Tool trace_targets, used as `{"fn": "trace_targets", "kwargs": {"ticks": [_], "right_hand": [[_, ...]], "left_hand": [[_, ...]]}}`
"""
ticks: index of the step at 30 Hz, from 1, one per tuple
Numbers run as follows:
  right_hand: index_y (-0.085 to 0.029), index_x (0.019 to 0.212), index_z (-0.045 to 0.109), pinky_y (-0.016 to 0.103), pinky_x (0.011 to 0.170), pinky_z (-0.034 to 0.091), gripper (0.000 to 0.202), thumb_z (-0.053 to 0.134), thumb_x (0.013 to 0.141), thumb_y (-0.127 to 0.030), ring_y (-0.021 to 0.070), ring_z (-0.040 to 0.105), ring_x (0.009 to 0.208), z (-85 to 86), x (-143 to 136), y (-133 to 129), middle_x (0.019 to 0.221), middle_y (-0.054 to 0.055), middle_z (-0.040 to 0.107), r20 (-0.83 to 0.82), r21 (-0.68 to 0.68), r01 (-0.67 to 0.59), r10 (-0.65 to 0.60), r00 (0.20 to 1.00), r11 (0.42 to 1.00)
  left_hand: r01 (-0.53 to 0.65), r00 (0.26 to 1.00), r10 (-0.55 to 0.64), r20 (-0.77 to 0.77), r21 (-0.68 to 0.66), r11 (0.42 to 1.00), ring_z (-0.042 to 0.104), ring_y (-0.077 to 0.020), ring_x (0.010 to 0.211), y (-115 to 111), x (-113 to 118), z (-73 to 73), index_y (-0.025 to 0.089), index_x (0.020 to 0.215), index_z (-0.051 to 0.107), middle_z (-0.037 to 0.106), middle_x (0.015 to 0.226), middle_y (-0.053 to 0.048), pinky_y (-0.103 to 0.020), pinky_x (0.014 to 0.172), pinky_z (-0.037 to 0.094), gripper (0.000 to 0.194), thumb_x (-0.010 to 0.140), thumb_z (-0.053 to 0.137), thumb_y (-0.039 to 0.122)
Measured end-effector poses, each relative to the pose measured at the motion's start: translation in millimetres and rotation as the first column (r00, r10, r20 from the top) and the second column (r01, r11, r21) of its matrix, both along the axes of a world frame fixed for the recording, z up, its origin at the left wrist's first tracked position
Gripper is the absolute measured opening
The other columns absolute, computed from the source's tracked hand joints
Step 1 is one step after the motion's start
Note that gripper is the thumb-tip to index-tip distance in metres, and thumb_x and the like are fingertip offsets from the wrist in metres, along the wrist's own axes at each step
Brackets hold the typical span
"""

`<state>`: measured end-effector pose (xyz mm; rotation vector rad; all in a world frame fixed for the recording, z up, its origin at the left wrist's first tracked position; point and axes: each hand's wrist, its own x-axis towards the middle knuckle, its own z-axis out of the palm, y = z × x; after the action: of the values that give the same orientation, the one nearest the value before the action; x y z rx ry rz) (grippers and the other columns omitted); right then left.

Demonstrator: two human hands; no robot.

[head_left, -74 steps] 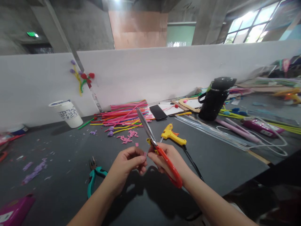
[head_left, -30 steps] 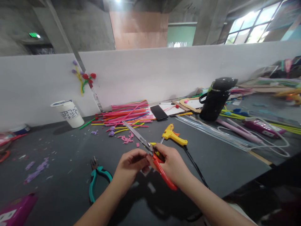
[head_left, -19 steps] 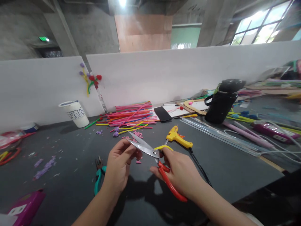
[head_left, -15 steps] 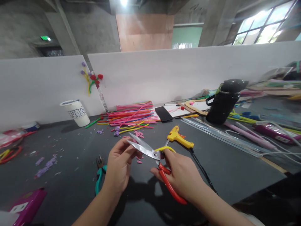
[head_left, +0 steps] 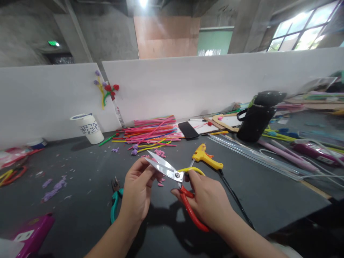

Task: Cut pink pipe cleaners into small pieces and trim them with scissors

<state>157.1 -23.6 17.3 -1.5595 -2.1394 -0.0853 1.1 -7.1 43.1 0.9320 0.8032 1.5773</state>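
My right hand [head_left: 211, 195] grips red-handled scissors [head_left: 177, 175], their blades parted and pointing left. A bent yellow pipe cleaner [head_left: 197, 169] sticks out above the fingers of the same hand, beside the scissors' pivot. At the blade tips, my left hand [head_left: 137, 191] is closed in a pinch; whatever lies between its fingertips is hidden behind the fingers and blades. Small pink clippings [head_left: 160, 153] lie on the table just beyond the blades. Teal-handled pliers [head_left: 115, 202] rest left of my left wrist.
A yellow glue gun [head_left: 208, 157] with a black cord lies beyond my right hand. Behind are bundled pink pipe cleaners [head_left: 150, 132], a phone [head_left: 188, 130], a white cup [head_left: 90, 129] and a black jug [head_left: 256, 118]. Clear glue sticks [head_left: 249, 154] lie to the right.
The scissors' handles have shifted slightly left and the right hand with them. Both hands keep nearly the same pose, and the whole view has moved a little.
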Motion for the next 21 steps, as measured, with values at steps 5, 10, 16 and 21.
{"fn": "trace_targets", "kwargs": {"ticks": [5,10,16,21], "right_hand": [[-0.017,0.074,0.048,0.024,0.047,0.026,0.040,0.040,0.074,-0.057,0.0171,0.055,0.054,-1.9,-1.2,1.2,0.060,0.003,0.058,0.015,0.022,0.007,-0.008,1.000,1.000],[-0.017,0.074,0.048,0.024,0.046,0.025,0.040,0.040,0.075,-0.056,0.0170,0.055,0.053,-3.1,-1.9,2.4,0.060,0.003,0.058,0.016,0.034,0.001,-0.002,1.000,0.999],[-0.017,0.073,0.048,0.024,0.046,0.025,0.039,0.039,0.075,-0.056,0.0166,0.055,0.052,-2.3,-1.9,2.1,0.059,0.003,0.058,0.019,0.047,-0.004,0.003,1.000,0.999],[-0.018,0.070,0.047,0.023,0.045,0.024,0.039,0.039,0.076,-0.055,0.0154,0.054,0.049,-1.6,-2.3,1.6,0.055,0.002,0.057,0.005,0.070,-0.004,0.004,1.000,0.998]], "left_hand": [[-0.003,1.000,0.003,-0.003,-0.001,1.000,0.050,-0.0056,0.053,-0.1,-0.2,0.7,0.017,0.068,0.060,0.055,0.061,0.004,-0.017,0.052,0.042,0.003,0.069,0.058,0.015],[-0.002,1.000,0.002,-0.011,-0.004,1.000,0.049,-0.0055,0.052,0.4,-0.8,-0.4,0.017,0.070,0.060,0.055,0.061,0.004,-0.016,0.051,0.041,0.004,0.070,0.057,0.015],[-0.021,0.999,0.020,-0.025,-0.012,1.000,0.050,-0.0051,0.052,-0.1,-1.0,0.3,0.018,0.069,0.061,0.056,0.062,0.004,-0.016,0.052,0.041,0.003,0.068,0.059,0.015],[-0.023,1.000,0.023,-0.021,-0.001,1.000,0.050,-0.0056,0.052,0.5,-1.3,0.5,0.017,0.070,0.060,0.056,0.062,0.004,-0.017,0.051,0.042,0.003,0.068,0.058,0.015]]}}
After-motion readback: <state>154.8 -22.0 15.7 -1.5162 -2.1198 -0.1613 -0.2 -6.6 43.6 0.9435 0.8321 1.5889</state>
